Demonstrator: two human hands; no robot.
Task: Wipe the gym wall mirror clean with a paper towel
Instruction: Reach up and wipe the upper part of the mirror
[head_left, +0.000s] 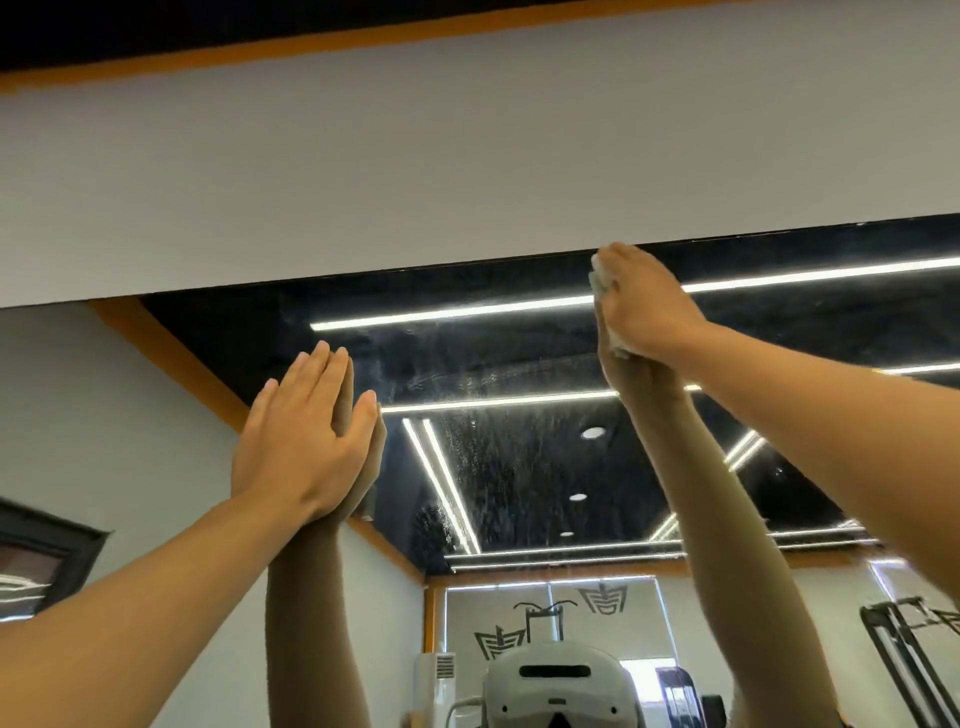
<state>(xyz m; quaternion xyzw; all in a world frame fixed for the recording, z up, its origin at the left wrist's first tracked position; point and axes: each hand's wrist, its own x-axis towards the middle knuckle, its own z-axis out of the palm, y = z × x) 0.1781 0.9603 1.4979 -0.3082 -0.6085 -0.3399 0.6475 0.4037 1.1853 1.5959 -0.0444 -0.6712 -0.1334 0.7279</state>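
Observation:
The wall mirror (519, 467) fills the lower half of the view and shows spray droplets and smears on its glass. My right hand (641, 301) presses a crumpled white paper towel (602, 283) against the glass right at the mirror's top edge. Only slivers of the towel show beside the fingers. My left hand (301, 441) lies flat on the glass lower and to the left, fingers together and extended, holding nothing. Both arms are mirrored in the glass.
A pale grey wall (467, 156) runs above the mirror, topped by an orange strip (311, 39) and dark ceiling. The reflection shows ceiling light strips, a white head-worn device (556, 686), a window blind and gym equipment (904, 654) at the lower right.

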